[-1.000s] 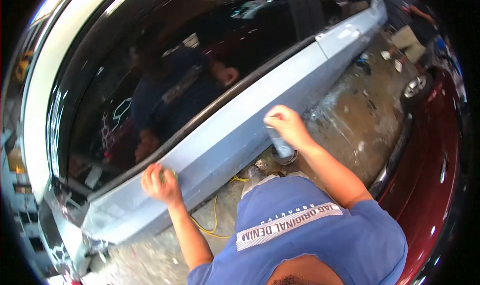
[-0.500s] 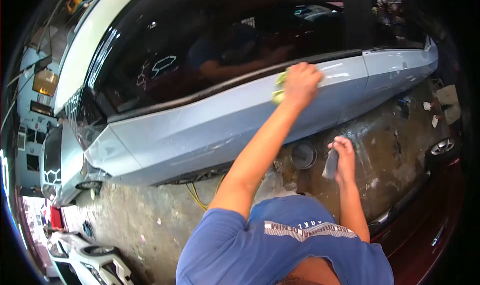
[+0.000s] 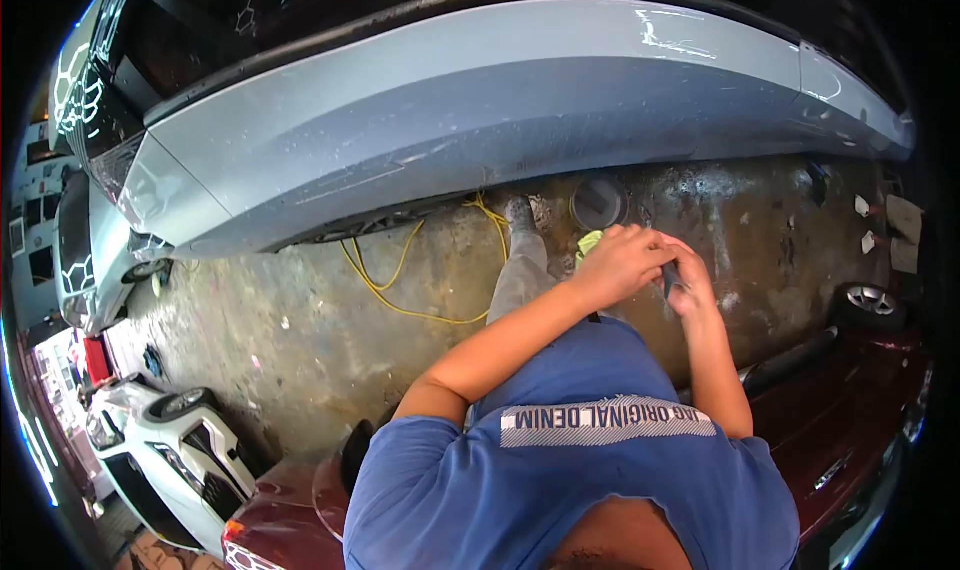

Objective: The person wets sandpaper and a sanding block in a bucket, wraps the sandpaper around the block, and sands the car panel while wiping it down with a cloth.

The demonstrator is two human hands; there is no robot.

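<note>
My left hand (image 3: 625,265) is closed round a yellow-green cloth (image 3: 588,245), part of which shows past the fingers. Its fingertips meet my right hand (image 3: 697,280) in front of my waist. A dark grey flat block (image 3: 671,282) sits in the right hand's grip, partly hidden by the fingers; its exact kind I cannot make out. Beyond both hands stretches the side of a light grey-blue car (image 3: 480,100), with wet-looking specks on its panels. A round dark bucket (image 3: 600,203) stands on the floor between my hands and the car.
A yellow hose or cord (image 3: 400,305) loops over the wet, stained floor (image 3: 300,340) on the left. A dark red car (image 3: 800,410) is close on my right and behind me. A white car (image 3: 170,450) stands at lower left, and another silver car (image 3: 90,250) beyond it.
My left hand has come away from the car's door with the cloth, down to my right hand. The view has tilted downward, and the right hand still holds the grey block.
</note>
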